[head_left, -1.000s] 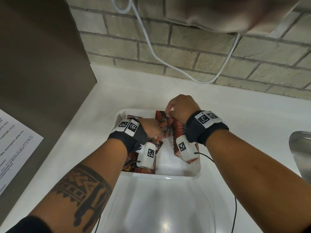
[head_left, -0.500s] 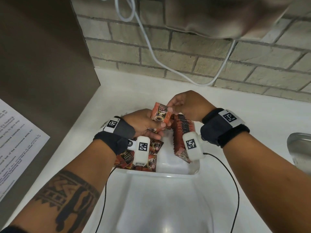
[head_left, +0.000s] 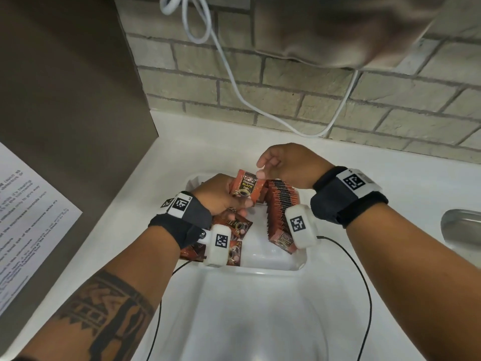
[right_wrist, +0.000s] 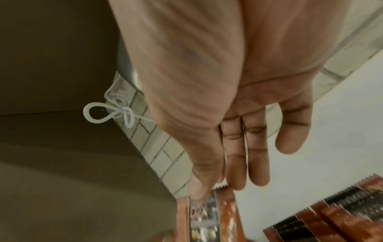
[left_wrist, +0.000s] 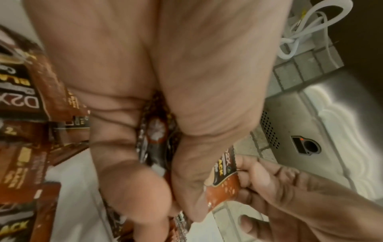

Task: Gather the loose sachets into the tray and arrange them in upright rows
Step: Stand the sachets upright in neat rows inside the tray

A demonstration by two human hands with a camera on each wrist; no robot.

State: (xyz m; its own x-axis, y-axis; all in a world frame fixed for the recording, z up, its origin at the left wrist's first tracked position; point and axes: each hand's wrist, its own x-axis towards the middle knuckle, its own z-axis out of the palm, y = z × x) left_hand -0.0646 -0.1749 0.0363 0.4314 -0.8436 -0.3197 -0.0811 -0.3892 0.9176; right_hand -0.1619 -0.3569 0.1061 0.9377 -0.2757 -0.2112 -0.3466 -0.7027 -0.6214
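Note:
My left hand grips a small bundle of orange-brown coffee sachets just above the white tray. My right hand pinches the top edge of the front sachet between thumb and forefinger, its other fingers straight. The left wrist view shows the gripped sachets and the right hand's fingers on a sachet. An upright row of sachets fills the tray's right side, also in the right wrist view. Loose sachets lie flat at the tray's left, under my left wrist.
A brown cabinet side with a paper notice stands close on the left. A brick wall with a hanging white cable closes the back. A metal sink edge shows at right. The tray sits on a white counter.
Both hands have lifted from inside the tray with the sachet bundle. The front sachet now faces up toward the camera, and my right hand pinches its top edge.

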